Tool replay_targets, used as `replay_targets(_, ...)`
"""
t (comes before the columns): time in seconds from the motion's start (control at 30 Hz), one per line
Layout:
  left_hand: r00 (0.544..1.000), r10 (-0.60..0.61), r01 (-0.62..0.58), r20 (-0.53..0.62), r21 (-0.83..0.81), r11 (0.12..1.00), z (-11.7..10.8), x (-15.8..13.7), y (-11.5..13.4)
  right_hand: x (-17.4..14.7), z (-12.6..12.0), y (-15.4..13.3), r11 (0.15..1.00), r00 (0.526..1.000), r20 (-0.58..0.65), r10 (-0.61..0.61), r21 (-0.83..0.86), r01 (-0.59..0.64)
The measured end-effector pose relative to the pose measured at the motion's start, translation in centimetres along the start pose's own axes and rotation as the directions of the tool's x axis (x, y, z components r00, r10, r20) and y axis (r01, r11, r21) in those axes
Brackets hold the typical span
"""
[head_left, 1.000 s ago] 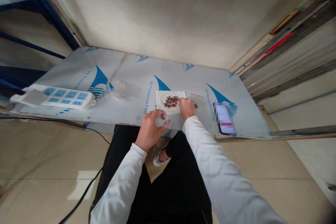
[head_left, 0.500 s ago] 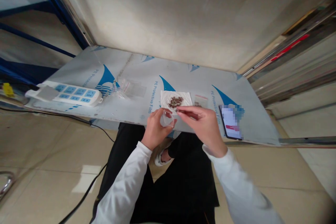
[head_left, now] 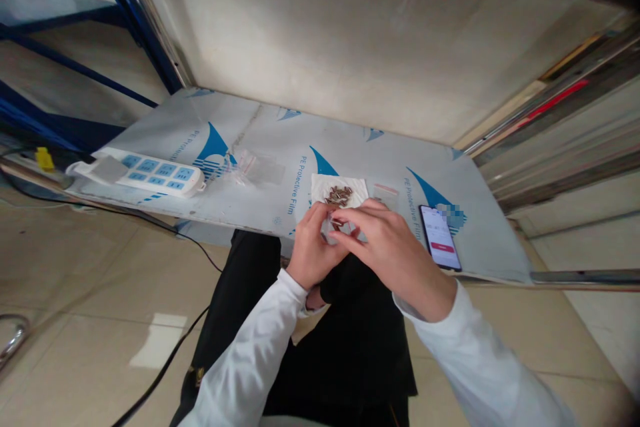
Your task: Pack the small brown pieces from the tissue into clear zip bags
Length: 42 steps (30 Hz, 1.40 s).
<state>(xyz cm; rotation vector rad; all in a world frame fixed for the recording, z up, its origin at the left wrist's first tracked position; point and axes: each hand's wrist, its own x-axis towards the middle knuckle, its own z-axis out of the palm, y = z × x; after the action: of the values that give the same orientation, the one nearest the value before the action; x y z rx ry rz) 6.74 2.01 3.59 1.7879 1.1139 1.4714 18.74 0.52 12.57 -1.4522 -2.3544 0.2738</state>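
Observation:
My left hand is closed around a small clear plastic bag, mostly hidden by the fingers. Against the bag's mouth, my right hand pinches a small shiny metal piece, too small to name. Both hands meet at the table's front edge. Just beyond them, a pile of small brownish metal pieces lies on a white sheet or flat bag. A small clear zip bag with a red strip rests right of the sheet, partly behind my right hand.
The film-covered table has a phone on the right. Several clear bags lie left of centre. A white power strip sits at the left, and a black cable runs across the floor. A panel stands behind.
My right hand has come over to the left, bringing the metal piece to the bag's mouth. The round opening of the bag, visible before, is now largely covered. The whole view has shifted slightly.

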Motion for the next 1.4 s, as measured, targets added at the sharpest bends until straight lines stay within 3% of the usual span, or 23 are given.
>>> replay_targets(0.1, 1.000, -0.025, 0.025, -0.019, -0.013, 1.000, -0.1, 0.0, 0.0, -0.1, -0.3, -0.5, 0.999, 1.000, 0.000, -0.005, 0.038, 0.005)
replay_targets(0.2, 0.998, -0.052, 0.052, -0.034, -0.008, 0.999, -0.2, 0.1, -0.2, -0.1, 0.0, 0.5, 0.983, 1.000, -0.009, 0.024, 0.181, -0.022)
replay_targets(0.27, 0.996, -0.072, 0.073, -0.047, 0.016, 0.997, -0.3, 0.0, -0.6, 0.5, 1.0, 3.0, 0.957, 0.989, -0.082, 0.121, 0.275, -0.094)
replay_targets(0.33, 0.994, -0.098, 0.101, -0.058, 0.045, 0.994, -0.5, -0.1, -1.0, 1.7, 2.7, 6.7, 0.928, 0.942, -0.178, 0.284, 0.297, -0.224)
replay_targets(0.4, 0.992, -0.115, 0.118, -0.052, 0.063, 0.991, -0.6, -0.2, -1.4, 3.1, 5.1, 10.8, 0.891, 0.880, -0.151, 0.449, 0.148, -0.429)
replay_targets(0.5, 0.991, -0.128, 0.131, -0.040, 0.079, 0.988, -0.9, -0.3, -1.8, 5.0, 8.6, 15.3, 0.877, 0.874, -0.076, 0.480, 0.052, -0.477)
replay_targets(0.6, 0.989, -0.144, 0.147, -0.037, 0.104, 0.984, -1.1, -0.3, -2.0, 6.0, 10.7, 16.9, 0.886, 0.885, -0.037, 0.464, -0.001, -0.464)
replay_targets(0.87, 0.990, -0.139, 0.142, -0.037, 0.114, 0.983, -1.2, -0.2, -2.1, 5.5, 11.2, 17.0, 0.873, 0.874, -0.014, 0.485, -0.040, -0.486)
replay_targets(1.13, 0.999, -0.017, 0.016, -0.028, -0.024, 1.000, -1.2, -0.5, -1.4, 4.9, 10.6, 16.3, 0.877, 0.876, -0.097, 0.473, -0.036, -0.478)
replay_targets(1.27, 0.999, 0.033, -0.034, -0.035, -0.035, 0.999, -1.4, -0.4, -1.1, 3.5, 7.5, 12.5, 0.902, 0.877, -0.212, 0.431, 0.071, -0.427)
replay_targets(1.33, 0.998, 0.045, -0.046, -0.038, -0.041, 0.998, -1.5, -0.3, -1.1, 1.9, 5.2, 9.0, 0.924, 0.875, -0.312, 0.370, 0.219, -0.312)
replay_targets(1.4, 0.998, 0.045, -0.047, -0.035, -0.066, 0.997, -1.4, -0.3, -1.0, 0.1, 3.0, 5.0, 0.943, 0.892, -0.348, 0.287, 0.265, -0.200)
